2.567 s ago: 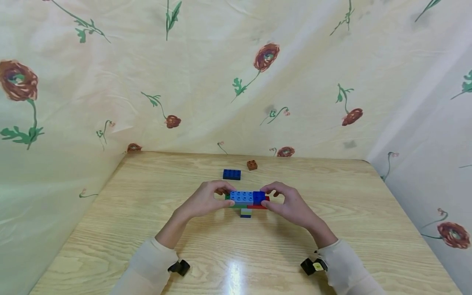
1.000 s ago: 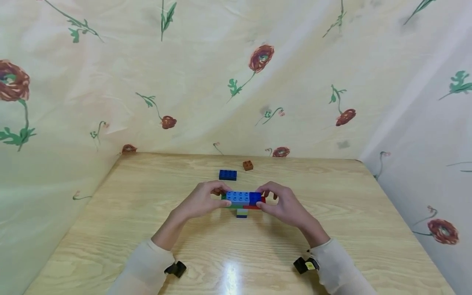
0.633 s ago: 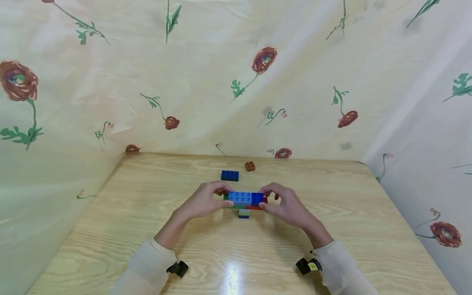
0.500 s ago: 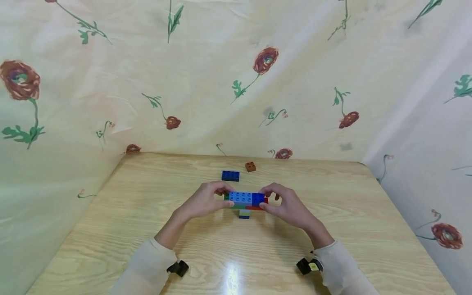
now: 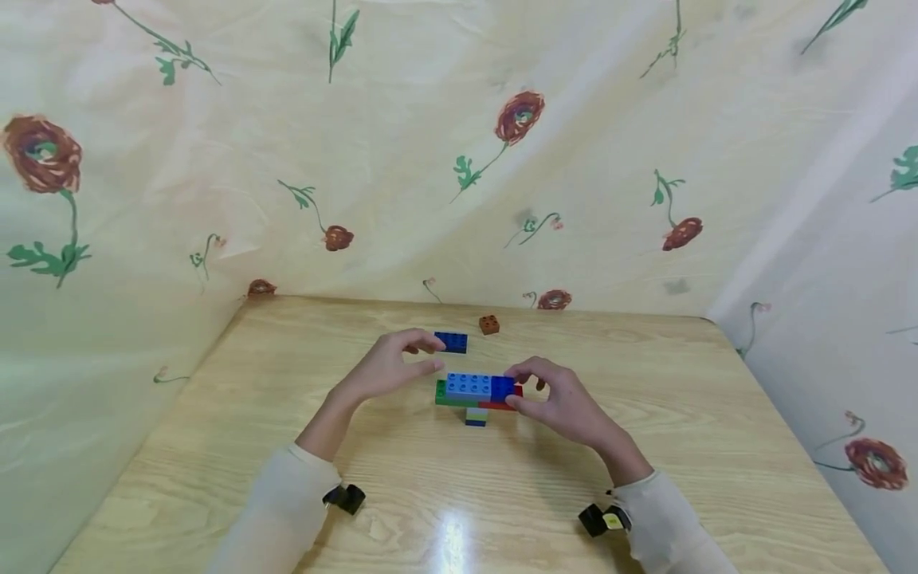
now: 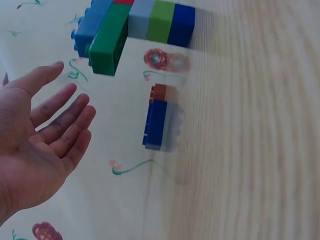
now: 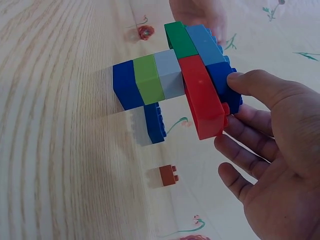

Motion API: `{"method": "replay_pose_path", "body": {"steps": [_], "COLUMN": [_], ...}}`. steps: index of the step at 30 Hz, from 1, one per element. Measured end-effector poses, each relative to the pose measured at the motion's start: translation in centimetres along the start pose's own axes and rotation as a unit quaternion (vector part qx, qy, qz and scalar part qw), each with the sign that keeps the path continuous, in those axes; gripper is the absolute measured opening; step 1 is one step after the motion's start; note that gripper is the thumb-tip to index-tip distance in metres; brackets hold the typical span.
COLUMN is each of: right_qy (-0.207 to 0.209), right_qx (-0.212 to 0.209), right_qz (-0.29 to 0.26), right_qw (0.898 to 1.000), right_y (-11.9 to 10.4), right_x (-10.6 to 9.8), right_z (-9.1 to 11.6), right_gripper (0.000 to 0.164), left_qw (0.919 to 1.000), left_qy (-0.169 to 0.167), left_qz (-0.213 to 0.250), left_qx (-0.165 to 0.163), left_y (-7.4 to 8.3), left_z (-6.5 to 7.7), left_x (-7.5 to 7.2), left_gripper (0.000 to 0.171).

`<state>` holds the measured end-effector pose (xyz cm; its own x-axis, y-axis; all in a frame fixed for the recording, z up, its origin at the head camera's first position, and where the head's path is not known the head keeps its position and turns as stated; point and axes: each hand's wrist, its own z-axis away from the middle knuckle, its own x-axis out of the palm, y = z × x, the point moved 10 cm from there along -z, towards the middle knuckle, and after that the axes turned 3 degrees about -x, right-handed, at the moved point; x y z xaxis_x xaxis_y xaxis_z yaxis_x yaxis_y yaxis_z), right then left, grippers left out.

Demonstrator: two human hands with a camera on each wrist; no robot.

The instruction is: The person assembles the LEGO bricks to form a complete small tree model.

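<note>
Head view, and the left hand [image 5: 383, 368] hangs just off the green brick [image 5: 441, 391] of the brick model [image 5: 468, 387], fingers parted, thumb apart! Behind, toward the table [image 5: 445, 470]'s back edge, lies a dark-blue brick [image 5: 453, 343]. Mid-table, the model stands upright on its narrow column [image 5: 476, 416]. Nearest the back edge, an orange brick [image 5: 489, 325]. Rightmost, the right hand [image 5: 562, 402] pinches the model's small blue brick [image 5: 502, 388], thumb against fingers!

The head view looks forward and down, from farther, on the pale wood-grain table [image 5: 430, 470]. The wrist views are low, near and turned sideways: the table fills frame right in the left one, frame left in the right one. Both share, in the upper part, the multicoloured plastic brick stack [image 5: 469, 387].
</note>
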<state>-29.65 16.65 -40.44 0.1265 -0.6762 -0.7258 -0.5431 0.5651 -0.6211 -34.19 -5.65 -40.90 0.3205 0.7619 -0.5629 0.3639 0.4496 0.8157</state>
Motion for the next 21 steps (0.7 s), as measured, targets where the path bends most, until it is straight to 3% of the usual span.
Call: {"method": "replay_pose_path", "body": {"steps": [9,21], "right_qy": [0.0,0.001], "right_qx": [-0.013,-0.02], "right_qz": [-0.002,-0.002], "right_qw": [1.0,1.0], "right_y": [0.0,-0.3], "right_x": [-0.3,-0.5], "right_z": [0.2,0.3], "right_gripper": [0.029,0.028], "left_qw": [0.9994,0.9993], "left_qy": [-0.013,-0.028], "left_qz": [-0.029,-0.02], "left_qx": [-0.009,-0.018], "left_y": [-0.8,-1.5], "left_z": [-2.6,-7.1], "left_x": [-0.8,-0.6], "left_gripper": [0.033,0.032]}}
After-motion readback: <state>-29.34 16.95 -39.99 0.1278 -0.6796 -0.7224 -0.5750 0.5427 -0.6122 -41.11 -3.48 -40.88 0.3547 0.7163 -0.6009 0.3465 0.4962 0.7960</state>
